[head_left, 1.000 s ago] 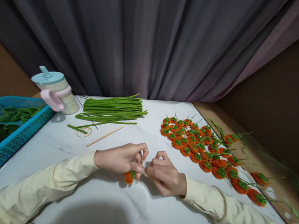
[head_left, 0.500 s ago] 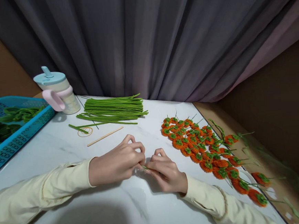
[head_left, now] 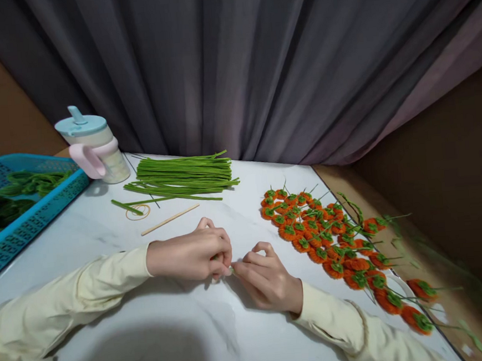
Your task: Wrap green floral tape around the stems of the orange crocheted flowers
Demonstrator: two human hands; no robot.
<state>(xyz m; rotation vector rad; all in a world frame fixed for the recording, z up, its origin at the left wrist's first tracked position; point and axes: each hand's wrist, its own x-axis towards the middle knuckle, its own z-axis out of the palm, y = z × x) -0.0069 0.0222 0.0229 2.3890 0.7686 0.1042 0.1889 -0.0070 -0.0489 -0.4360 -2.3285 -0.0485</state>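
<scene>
My left hand (head_left: pixel 192 254) is closed, thumb and fingertips pinched together above the middle of the table. My right hand (head_left: pixel 269 278) faces it from the right with its fingers bent in a pinch. Between the two sets of fingertips shows a tiny pale-green piece (head_left: pixel 230 271), mostly hidden by the fingers, so its kind is unclear. Beyond my left hand lies a thin wooden stick (head_left: pixel 170 220). Farther back is a bundle of green pipe cleaners (head_left: pixel 186 172). Many fuzzy orange persimmon-like shapes (head_left: pixel 312 236) with green tops and stems spread out right of my right hand.
A blue plastic basket (head_left: pixel 55 203) with green fuzzy leaves (head_left: pixel 7 213) stands at the left edge. Beside it is a cup (head_left: pixel 97 150) with a light-blue lid and pink handle. A rubber band (head_left: pixel 143 211) lies near the bundle. A grey curtain (head_left: pixel 223 65) hangs behind the white table (head_left: pixel 254 346).
My left hand has turned its fingers downward and curled them more. Its fingertips have drawn slightly left of my right hand's, and less green shows between them. My right hand has hardly moved.
</scene>
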